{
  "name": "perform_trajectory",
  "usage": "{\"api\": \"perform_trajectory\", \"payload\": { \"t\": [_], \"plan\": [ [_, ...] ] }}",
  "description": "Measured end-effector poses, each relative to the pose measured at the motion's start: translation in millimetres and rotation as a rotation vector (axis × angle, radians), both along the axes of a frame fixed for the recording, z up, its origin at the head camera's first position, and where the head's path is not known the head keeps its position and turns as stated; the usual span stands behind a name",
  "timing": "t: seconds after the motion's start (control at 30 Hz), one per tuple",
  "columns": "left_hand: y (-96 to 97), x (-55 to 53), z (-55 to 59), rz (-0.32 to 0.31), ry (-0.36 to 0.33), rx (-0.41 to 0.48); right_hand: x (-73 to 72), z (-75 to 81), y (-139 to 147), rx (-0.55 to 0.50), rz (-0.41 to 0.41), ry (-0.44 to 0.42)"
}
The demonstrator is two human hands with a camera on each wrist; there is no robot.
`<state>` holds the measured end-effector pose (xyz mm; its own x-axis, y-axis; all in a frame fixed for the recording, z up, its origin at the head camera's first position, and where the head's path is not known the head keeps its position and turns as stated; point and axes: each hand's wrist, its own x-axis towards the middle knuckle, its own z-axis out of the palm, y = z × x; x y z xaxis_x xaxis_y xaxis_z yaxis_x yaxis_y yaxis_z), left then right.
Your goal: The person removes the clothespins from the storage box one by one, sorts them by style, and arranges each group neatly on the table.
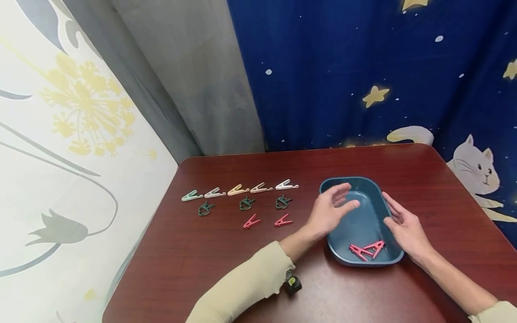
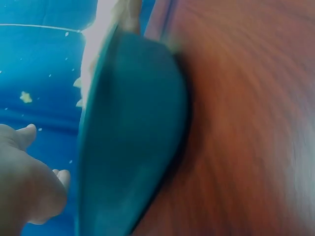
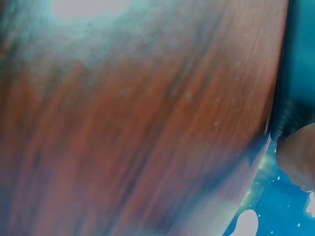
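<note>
A dark blue oval plastic basin [image 1: 351,229] stands on the right half of the table. Two pink clothespins [image 1: 367,250] lie at the near end of its floor. My right hand [image 1: 409,231] holds the basin's right rim, thumb on the rim and fingers along the outer wall. Over the left side of the basin hovers my left hand [image 1: 328,210], its fingers spread and slightly bent with nothing between them. In the left wrist view the left hand [image 2: 32,182] is beside the basin's rim; in the right wrist view a fingertip [image 3: 298,155] touches the basin's outside.
Left of the basin, several pastel clothespins [image 1: 238,190] form a back row. Three dark green clips [image 1: 247,204] lie in front of them, then two pink clothespins [image 1: 251,221]. The reddish-brown table [image 1: 202,269] meets a patterned wall [image 1: 81,179] and a blue curtain [image 1: 343,67].
</note>
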<state>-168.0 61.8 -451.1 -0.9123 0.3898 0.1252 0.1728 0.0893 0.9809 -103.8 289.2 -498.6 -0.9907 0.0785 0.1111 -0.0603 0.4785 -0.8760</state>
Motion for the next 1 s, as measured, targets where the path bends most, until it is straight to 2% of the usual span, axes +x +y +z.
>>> {"api": "perform_trajectory", "payload": {
  "t": [0.17, 0.27, 0.37, 0.6, 0.7, 0.87, 1.0],
  "plan": [
    [26.0, 9.7, -11.5, -0.007, -0.073, 0.027, -1.1, -1.8, -0.6, -0.007, 0.006, 0.007],
    [37.4, 14.5, -15.9, -0.037, -0.099, 0.029, -1.4, -1.8, 0.5, -0.001, 0.01, 0.013],
    [45.1, 17.3, -19.3, -0.099, -0.101, -0.058, -1.6, -1.9, 2.6, 0.003, 0.014, 0.025],
    [52.7, 20.2, -24.5, -0.246, -0.06, -0.366, -4.0, -3.2, 4.5, 0.0, 0.013, 0.036],
    [54.0, 21.0, -26.0, -0.291, -0.04, -0.457, -4.5, -3.4, 4.0, -0.008, 0.009, 0.038],
    [54.2, 20.7, -26.9, -0.325, 0.065, -0.595, -3.9, -2.2, 3.1, -0.017, 0.007, 0.032],
    [53.8, 21.6, -28.9, -0.334, 0.217, -0.741, -2.8, -2.2, 3.1, -0.018, 0.009, 0.02]
  ]
}}
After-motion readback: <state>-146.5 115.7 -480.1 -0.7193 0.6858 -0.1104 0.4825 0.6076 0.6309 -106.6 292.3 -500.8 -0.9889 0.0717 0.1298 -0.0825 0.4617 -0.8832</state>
